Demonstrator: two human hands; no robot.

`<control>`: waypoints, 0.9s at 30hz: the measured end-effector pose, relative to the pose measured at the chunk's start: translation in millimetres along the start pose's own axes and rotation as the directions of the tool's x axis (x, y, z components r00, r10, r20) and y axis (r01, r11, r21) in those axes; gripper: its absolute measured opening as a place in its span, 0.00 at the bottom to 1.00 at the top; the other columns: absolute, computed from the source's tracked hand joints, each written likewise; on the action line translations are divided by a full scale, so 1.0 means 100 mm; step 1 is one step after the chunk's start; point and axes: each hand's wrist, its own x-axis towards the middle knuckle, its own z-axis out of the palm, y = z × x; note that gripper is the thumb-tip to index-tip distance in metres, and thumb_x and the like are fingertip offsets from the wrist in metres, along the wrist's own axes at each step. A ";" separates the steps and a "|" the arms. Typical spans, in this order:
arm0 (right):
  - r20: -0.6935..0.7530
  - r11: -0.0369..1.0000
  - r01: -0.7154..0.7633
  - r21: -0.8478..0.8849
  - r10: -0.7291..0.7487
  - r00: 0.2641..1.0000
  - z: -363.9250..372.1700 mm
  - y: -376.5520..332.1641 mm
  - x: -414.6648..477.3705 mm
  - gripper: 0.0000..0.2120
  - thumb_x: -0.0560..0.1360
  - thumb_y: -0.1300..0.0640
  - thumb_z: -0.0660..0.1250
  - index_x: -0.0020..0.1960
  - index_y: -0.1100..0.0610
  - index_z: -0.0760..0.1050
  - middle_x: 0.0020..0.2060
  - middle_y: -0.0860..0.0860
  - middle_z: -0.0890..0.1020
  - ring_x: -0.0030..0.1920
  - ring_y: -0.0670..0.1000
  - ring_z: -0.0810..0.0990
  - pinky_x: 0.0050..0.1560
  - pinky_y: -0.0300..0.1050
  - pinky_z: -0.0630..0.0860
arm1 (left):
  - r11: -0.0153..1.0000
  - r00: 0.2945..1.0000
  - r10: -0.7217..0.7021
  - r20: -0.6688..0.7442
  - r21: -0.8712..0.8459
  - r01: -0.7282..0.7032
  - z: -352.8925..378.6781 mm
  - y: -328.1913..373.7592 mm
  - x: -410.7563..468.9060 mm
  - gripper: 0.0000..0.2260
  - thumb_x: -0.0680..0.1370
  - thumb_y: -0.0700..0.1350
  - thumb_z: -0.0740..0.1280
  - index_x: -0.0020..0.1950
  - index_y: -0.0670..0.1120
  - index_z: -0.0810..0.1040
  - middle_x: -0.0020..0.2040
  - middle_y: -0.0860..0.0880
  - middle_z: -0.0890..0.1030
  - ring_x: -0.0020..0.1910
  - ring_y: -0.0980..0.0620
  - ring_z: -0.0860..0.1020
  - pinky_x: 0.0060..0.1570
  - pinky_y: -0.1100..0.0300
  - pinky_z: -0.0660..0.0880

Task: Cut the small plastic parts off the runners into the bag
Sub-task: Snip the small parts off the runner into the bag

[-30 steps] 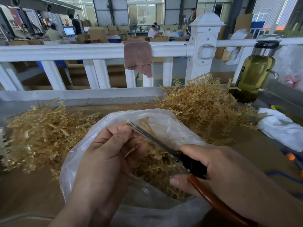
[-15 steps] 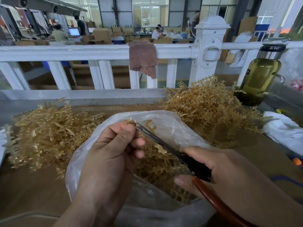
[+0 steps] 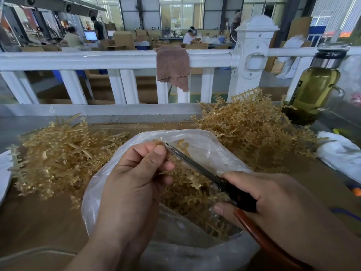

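Dead centre of the frame, the left hand (image 3: 134, 178) is curled up with thumb and forefinger pinching a runner (image 3: 159, 141). Only a little tan stub of it pokes out above the fingertips, so can't say how long it is. The right hand (image 3: 273, 202), lower right, is wrapped round the dark handles of the scissors (image 3: 195, 163). The blades look pretty much together and run up and left, with the tip right at the left thumb, touching or just beside that stub.

All this is happening over the open mouth of the clear bag (image 3: 211, 149), which fills the lower middle of the frame. Inside it, under the blades, there's a heap of tan parts (image 3: 187, 198). A few more bits sit up against the far wall of the bag.

On the brown table (image 3: 39, 222) there's one pile (image 3: 58, 153) of tan runners at the left and a bigger heap (image 3: 250, 130) at the upper right, both just beside the bag. Behind them runs a white railing (image 3: 78, 59) with a brownish cloth (image 3: 172, 65) draped over the top bar, upper middle. At the far right a bottle (image 3: 312, 90) of yellow-green liquid stands upright with a dark lid, touching the edge of the heap. Below it at the right edge lies something white and crumpled (image 3: 340, 155), plastic or fabric, can't tell.
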 end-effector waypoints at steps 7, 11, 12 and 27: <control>-0.018 1.000 0.025 -0.017 -0.025 1.000 -0.01 0.02 -0.01 0.22 0.68 0.29 0.57 0.51 0.42 0.75 0.34 0.39 0.77 0.39 0.42 0.77 0.35 0.37 0.70 | 0.997 0.998 -0.011 0.055 -0.070 0.015 0.01 -0.02 0.00 0.02 0.69 0.44 0.71 0.36 0.50 0.81 0.35 0.49 0.77 0.33 0.56 0.76 0.30 0.65 0.74; -0.023 0.999 0.046 -0.015 -0.046 0.999 -0.01 0.03 -0.01 0.22 0.68 0.29 0.57 0.52 0.42 0.76 0.34 0.39 0.77 0.38 0.41 0.77 0.34 0.37 0.69 | 0.997 0.998 -0.009 0.064 -0.080 0.014 0.00 -0.03 0.00 0.01 0.70 0.44 0.71 0.38 0.49 0.82 0.37 0.49 0.78 0.34 0.55 0.76 0.30 0.64 0.75; -0.028 0.999 0.051 -0.014 -0.051 0.998 -0.02 0.03 0.00 0.22 0.69 0.29 0.57 0.52 0.42 0.77 0.34 0.38 0.77 0.38 0.41 0.77 0.34 0.36 0.69 | 0.997 0.998 -0.005 0.070 -0.078 0.011 0.01 -0.03 0.00 0.01 0.70 0.44 0.71 0.39 0.49 0.81 0.37 0.48 0.78 0.34 0.55 0.76 0.30 0.64 0.75; -0.116 0.995 0.100 0.003 -0.099 0.988 0.00 0.03 0.00 0.19 0.69 0.31 0.59 0.49 0.41 0.78 0.29 0.38 0.75 0.32 0.39 0.76 0.34 0.32 0.69 | 0.993 0.994 0.091 0.057 0.073 -0.095 0.01 -0.02 -0.02 0.04 0.71 0.46 0.70 0.37 0.50 0.82 0.38 0.46 0.81 0.35 0.54 0.78 0.31 0.63 0.75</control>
